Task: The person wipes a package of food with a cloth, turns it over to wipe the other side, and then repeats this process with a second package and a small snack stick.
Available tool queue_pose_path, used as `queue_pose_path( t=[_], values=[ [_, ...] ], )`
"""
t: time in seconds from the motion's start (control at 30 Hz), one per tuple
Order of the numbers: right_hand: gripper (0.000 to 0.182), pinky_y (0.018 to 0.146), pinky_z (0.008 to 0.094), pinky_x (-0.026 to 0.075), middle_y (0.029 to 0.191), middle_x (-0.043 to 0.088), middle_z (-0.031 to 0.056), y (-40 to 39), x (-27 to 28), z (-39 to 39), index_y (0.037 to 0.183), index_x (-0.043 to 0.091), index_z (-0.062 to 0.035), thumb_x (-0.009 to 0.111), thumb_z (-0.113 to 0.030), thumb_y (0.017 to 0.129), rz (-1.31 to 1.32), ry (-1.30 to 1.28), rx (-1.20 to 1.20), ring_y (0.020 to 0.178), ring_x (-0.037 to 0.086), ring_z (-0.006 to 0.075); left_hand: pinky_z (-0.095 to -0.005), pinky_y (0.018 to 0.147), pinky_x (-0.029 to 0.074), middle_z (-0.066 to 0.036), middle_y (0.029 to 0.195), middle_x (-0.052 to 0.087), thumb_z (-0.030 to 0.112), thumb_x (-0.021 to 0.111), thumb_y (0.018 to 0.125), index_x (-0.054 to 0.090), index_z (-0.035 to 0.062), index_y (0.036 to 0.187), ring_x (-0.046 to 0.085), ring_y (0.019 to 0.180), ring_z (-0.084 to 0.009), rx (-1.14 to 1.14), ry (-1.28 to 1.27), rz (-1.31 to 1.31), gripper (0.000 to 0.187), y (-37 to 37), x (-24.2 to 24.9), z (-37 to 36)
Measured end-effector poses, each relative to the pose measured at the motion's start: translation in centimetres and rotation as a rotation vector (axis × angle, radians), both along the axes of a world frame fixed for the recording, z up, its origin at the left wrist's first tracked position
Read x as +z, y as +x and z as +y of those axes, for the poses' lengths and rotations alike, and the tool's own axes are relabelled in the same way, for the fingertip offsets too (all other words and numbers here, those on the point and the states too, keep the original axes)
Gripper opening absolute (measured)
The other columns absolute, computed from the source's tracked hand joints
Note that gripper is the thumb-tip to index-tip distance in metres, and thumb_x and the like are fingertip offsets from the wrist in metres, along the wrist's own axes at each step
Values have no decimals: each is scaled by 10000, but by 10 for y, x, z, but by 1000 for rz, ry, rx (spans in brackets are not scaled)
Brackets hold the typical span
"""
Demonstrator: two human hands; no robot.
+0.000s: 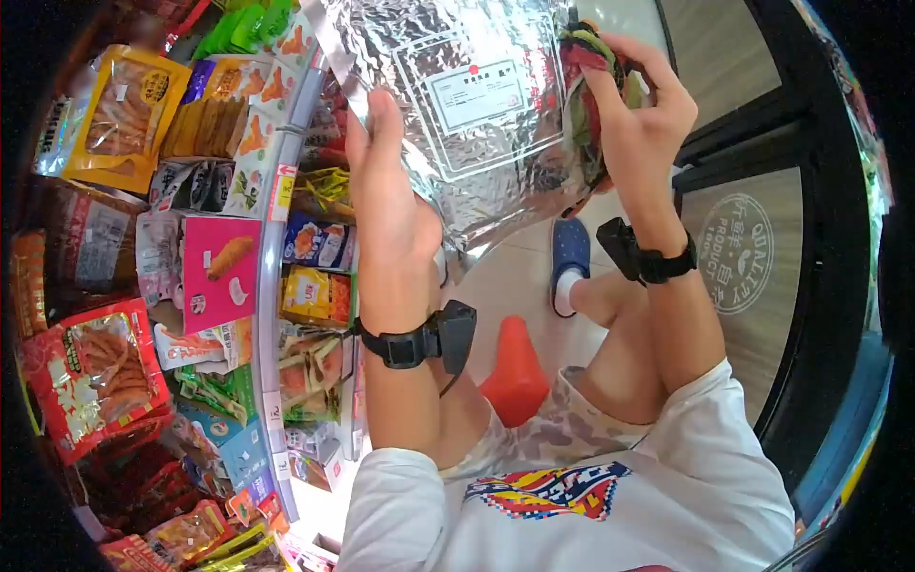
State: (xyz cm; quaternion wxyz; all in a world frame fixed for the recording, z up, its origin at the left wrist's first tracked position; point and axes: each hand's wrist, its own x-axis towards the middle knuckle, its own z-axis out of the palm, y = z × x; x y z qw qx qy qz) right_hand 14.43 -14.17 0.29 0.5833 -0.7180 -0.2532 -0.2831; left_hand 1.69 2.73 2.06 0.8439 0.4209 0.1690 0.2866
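Note:
A large silver foil bag [491, 195] with a white printed frame and label is held up in front of me. My left hand [393, 210] grips its left edge, thumb lying along the front and the other fingers mostly hidden behind. At the bag's right side my right hand [643, 114] is closed, its thumb and fingers on a bundle of small red, green and dark wrapped packets [583, 95]. These packets sit against the bag's right edge, partly covered by the fingers. A black strap with a device is on each wrist.
To the left, shelves hold many snack packs, among them a yellow pack [131, 119], a red pack [95, 372] and a pink card [219, 272]. A price-tag rail [276, 238] runs along them. Below stands a red stool [515, 372]; cabinet panels [748, 248] are at the right.

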Motion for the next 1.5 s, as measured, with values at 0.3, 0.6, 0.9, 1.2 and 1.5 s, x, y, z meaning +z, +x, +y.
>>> queue_pose_path(
  t=[0.3, 0.6, 0.9, 1.2, 1.5],
  values=[
    [240, 851, 243, 510, 985, 736, 48, -1, -1, 2, 1099, 739, 23, 775, -11, 864, 21, -8, -1, 926, 651, 102, -387, 1038, 495, -65, 1381, 603, 240, 557, 1085, 470, 62, 1465, 603, 1221, -204, -17, 2, -39, 428, 1, 0, -1],
    [243, 843, 247, 510, 969, 733, 47, -3, -2, 4, 1095, 737, 24, 777, -12, 858, 1, -26, -15, 912, 648, 101, -386, 1035, 497, -61, 1390, 596, 252, 572, 1079, 457, 67, 1481, 609, 1212, -205, -10, 6, -21, 456, 0, 1, -3],
    [234, 821, 269, 532, 969, 744, 63, -10, 1, 10, 1067, 745, -10, 753, 3, 834, 29, -12, 12, 893, 680, 134, -391, 1039, 489, -76, 1395, 595, 302, 566, 1083, 436, 50, 1495, 599, 1226, -208, 10, 57, 24, 500, 2, 1, -6],
    [298, 882, 343, 541, 1044, 707, 131, -54, 5, 46, 1058, 696, -8, 696, 34, 762, 0, -83, 384, 966, 690, 294, -350, 969, 491, -28, 1166, 624, 511, 433, 1100, 577, 97, 1230, 597, 1098, -151, -225, -111, -169, 457, 18, -25, -36],
    [335, 805, 400, 575, 1021, 667, 125, -55, 0, 47, 1053, 697, -52, 700, 2, 722, -198, -192, 511, 910, 676, 333, -374, 950, 504, -53, 1190, 639, 434, 484, 1100, 557, 88, 1309, 613, 1098, -187, -90, -166, -175, 410, 12, -19, -16]
  ],
)
